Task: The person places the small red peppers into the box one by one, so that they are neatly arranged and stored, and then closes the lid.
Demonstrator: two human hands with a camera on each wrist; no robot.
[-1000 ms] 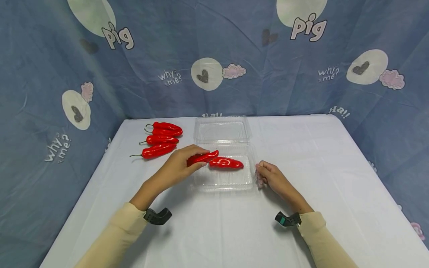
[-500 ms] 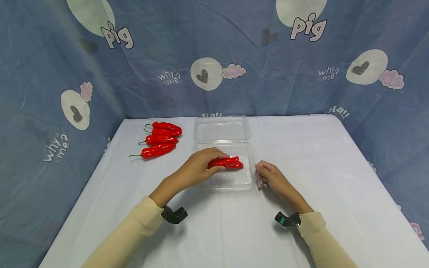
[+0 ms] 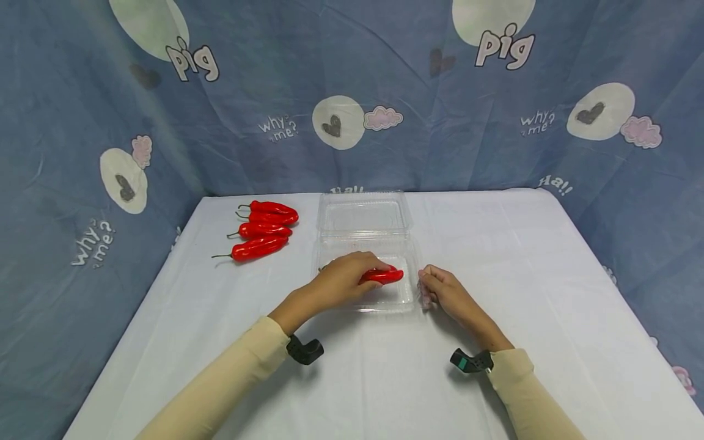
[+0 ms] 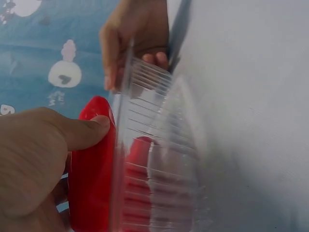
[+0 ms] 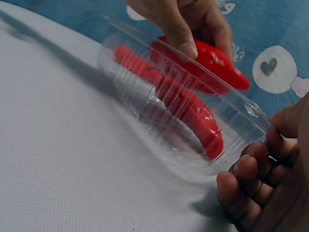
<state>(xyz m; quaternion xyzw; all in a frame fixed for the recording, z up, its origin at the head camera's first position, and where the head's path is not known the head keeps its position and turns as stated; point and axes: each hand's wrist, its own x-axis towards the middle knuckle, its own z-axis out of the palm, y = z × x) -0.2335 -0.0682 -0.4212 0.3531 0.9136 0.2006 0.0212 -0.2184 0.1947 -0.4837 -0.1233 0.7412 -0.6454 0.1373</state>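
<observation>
A red pepper (image 4: 91, 164) is gripped in the left hand's (image 3: 346, 275) curled thumb and fingers, over a clear container (image 3: 395, 297) whose rim is pinched by the right hand (image 3: 447, 292). Below the left hand, another pepper (image 5: 186, 104) is already laid inside; four peppers (image 3: 264, 231) beyond it seem left to be packed.

The head view is bright, with soft shadows on the desk (image 3: 550, 275), lower centre; the left wrist view is dimmer, blurred.
</observation>
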